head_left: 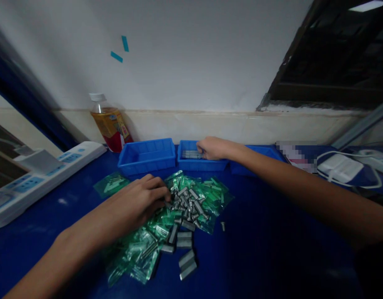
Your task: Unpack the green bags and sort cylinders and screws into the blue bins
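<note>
My left hand (149,195) is over the left side of a heap of grey metal pieces and screws (188,203), its fingers curled down. A dark metal piece shows at its fingertips, but what they grip is hidden. My right hand (213,147) reaches into the middle blue bin (207,166), fingers pinched together beside a row of slim clear or silvery pieces (191,154). What that pinch holds cannot be made out. Green plastic bags (138,253) with small metal parts inside lie around and beneath the heap. Several ridged metal blocks (187,263) rest in front.
Another blue bin (148,155) stands left, and a third (263,153) sits partly behind my right forearm. A drink bottle (109,124) leans by the wall. Power strips (51,174) and a white charger with cable (341,167) flank the blue table. One loose screw (223,226) lies right of the heap.
</note>
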`<control>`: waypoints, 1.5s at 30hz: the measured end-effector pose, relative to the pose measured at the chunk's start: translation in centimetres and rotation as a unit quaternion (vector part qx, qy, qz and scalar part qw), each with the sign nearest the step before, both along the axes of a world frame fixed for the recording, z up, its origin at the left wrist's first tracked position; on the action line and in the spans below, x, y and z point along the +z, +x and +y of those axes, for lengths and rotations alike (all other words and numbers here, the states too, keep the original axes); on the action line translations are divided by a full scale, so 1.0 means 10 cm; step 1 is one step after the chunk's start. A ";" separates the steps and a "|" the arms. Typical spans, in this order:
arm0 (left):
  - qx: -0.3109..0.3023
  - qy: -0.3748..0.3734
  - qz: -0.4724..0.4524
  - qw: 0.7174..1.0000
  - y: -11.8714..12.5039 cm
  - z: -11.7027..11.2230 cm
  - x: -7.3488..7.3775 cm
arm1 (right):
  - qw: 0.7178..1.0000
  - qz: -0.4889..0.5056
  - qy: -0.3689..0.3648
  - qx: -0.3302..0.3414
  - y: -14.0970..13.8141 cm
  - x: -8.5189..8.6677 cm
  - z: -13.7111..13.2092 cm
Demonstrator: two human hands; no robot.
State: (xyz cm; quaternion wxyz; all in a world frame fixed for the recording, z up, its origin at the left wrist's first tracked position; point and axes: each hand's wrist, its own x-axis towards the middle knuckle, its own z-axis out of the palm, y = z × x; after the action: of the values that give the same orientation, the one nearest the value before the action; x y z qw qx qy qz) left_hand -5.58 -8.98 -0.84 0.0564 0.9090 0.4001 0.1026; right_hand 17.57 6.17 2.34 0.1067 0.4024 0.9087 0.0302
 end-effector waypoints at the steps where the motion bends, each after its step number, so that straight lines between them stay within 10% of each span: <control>1: -0.001 -0.010 0.002 1.000 0.00 0.00 0.01 | 1.000 0.000 0.001 0.004 0.00 -0.01 0.00; 10: 0.008 -0.033 0.004 0.999 0.02 0.02 0.02 | 0.996 0.086 0.036 0.008 0.12 -0.03 0.01; 16: 0.075 -0.001 -0.132 0.988 0.15 -0.05 0.08 | 0.903 0.406 0.122 0.064 0.28 -0.24 -0.92; 22: 0.035 -0.081 -0.224 0.971 0.59 -0.12 0.09 | 0.904 0.352 0.184 0.162 0.29 -0.47 -1.47; 30: 0.100 -0.035 -0.284 0.953 0.85 0.10 0.10 | 0.913 0.309 0.247 0.103 0.35 -0.21 -1.22; 39: 0.111 0.008 -0.111 0.988 0.29 0.35 -0.01 | 0.982 0.125 0.129 -0.049 0.45 0.04 -0.26; 45: 0.118 -0.038 -0.101 0.987 0.22 0.28 -0.07 | 0.993 0.049 0.086 -0.060 0.38 0.00 -0.10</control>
State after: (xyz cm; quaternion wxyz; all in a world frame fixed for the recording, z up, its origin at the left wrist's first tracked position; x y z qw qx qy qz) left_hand -3.42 -6.19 -1.54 0.1186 0.8377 0.5003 0.1842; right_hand 21.39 5.15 2.30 0.0288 0.4650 0.8810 0.0821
